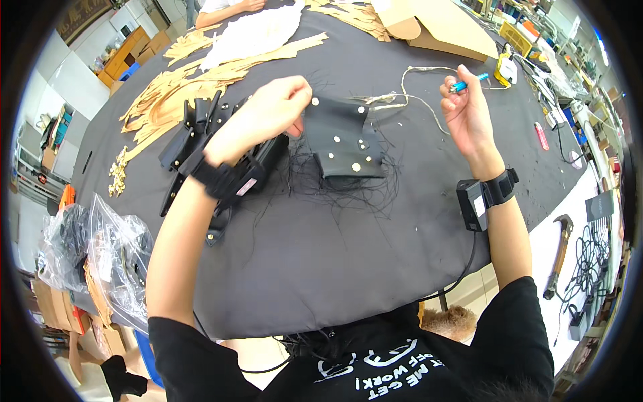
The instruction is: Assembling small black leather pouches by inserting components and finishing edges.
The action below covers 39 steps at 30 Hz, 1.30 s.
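Observation:
My left hand (280,107) is closed at the upper left edge of a black leather-like piece (345,139) with several shiny metal studs; its fingertips are partly hidden there. Loose black threads (362,195) lie tangled under and around that piece. My right hand (467,114) is raised off the table to the right, its fingers wrapped round a slim blue stick-shaped thing (470,83), perhaps a lighter. Under my left forearm lies a pile of similar black studded pieces (201,120), partly covered by the arm.
Tan strips (174,94) and a white bag (254,37) lie at the far left, small brass-coloured parts (118,173) nearer. A pale cord (408,84) runs toward a yellow device (506,70). Clear plastic bags (117,251) and a hammer (559,254) flank the table. Another person's arm (224,12) is beyond.

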Available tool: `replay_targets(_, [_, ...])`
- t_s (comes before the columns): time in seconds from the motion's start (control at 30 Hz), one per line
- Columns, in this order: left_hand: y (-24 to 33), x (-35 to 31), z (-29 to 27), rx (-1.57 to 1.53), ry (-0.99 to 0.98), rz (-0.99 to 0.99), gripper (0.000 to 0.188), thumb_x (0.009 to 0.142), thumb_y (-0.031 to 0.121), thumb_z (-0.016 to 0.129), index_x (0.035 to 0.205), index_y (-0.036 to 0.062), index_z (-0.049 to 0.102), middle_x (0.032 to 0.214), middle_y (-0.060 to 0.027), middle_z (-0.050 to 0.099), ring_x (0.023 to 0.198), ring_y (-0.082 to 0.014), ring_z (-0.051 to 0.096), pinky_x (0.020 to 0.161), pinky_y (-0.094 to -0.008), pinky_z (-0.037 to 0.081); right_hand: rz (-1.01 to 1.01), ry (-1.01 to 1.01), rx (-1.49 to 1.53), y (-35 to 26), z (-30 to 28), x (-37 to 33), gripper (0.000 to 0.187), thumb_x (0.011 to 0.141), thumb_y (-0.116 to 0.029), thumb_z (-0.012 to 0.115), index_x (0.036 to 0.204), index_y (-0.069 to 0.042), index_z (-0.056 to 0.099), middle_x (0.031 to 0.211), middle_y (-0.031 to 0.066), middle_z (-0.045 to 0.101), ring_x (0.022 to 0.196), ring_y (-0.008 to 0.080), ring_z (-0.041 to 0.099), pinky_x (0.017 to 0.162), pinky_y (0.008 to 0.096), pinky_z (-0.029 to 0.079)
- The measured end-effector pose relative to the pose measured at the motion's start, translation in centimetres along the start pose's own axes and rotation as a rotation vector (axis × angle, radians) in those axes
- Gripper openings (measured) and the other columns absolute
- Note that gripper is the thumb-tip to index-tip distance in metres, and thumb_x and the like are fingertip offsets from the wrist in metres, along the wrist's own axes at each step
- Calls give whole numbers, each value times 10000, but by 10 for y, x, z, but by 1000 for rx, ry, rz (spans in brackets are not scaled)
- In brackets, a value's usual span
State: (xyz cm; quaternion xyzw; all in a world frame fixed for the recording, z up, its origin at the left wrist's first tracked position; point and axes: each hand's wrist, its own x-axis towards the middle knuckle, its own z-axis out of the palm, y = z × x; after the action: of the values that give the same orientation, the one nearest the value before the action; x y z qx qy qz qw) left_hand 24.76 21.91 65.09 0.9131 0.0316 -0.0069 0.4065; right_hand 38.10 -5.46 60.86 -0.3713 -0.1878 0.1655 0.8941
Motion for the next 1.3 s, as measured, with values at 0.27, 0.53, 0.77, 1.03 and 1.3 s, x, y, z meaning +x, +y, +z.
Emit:
replay_targets(0.27, [-9, 54, 1, 692, -331, -81, 705, 714, 549, 666, 1197, 56, 522, 1138, -172, 486, 954, -262, 572, 834, -339, 456, -29, 104, -83, 3, 0, 0, 148, 899, -215, 594, 859, -113, 495, 750, 28, 561, 583, 91, 495, 526, 272, 448])
replay_targets(0.53, [-10, 72, 12, 616, -373, -139, 833, 593, 600, 768, 1178, 63, 517, 1143, -207, 487, 1088, -332, 500, 925, -384, 406, -28, 160, -34, 1, -2, 2, 169, 898, -221, 598, 847, -109, 483, 742, 34, 559, 576, 90, 492, 510, 274, 446])
replay_targets(0.77, [-19, 52, 18, 451, -119, -21, 856, 589, 435, 824, 1242, 73, 405, 1119, -245, 499, 1065, -339, 506, 906, -393, 425, -31, 162, -29, -1, -1, 1, 164, 903, -215, 592, 861, -106, 477, 747, 34, 559, 577, 91, 492, 516, 271, 449])
replay_targets(1.03, [35, 26, 0, 326, -144, -36, 606, 755, 377, 737, 1203, 14, 553, 1132, -143, 559, 1006, -230, 547, 896, -319, 427, -72, 191, -35, -8, -7, 2, 151, 899, -200, 588, 853, -95, 490, 750, 31, 561, 592, 79, 494, 531, 260, 461])
replay_targets(1.3, [42, -10, -49, 154, 307, 115, 568, 882, 360, 616, 1294, 0, 463, 1153, -114, 541, 958, -135, 567, 731, -267, 521, -66, 152, -2, -11, -11, 3, 149, 889, -202, 603, 828, -105, 507, 739, 16, 571, 578, 64, 493, 533, 232, 459])
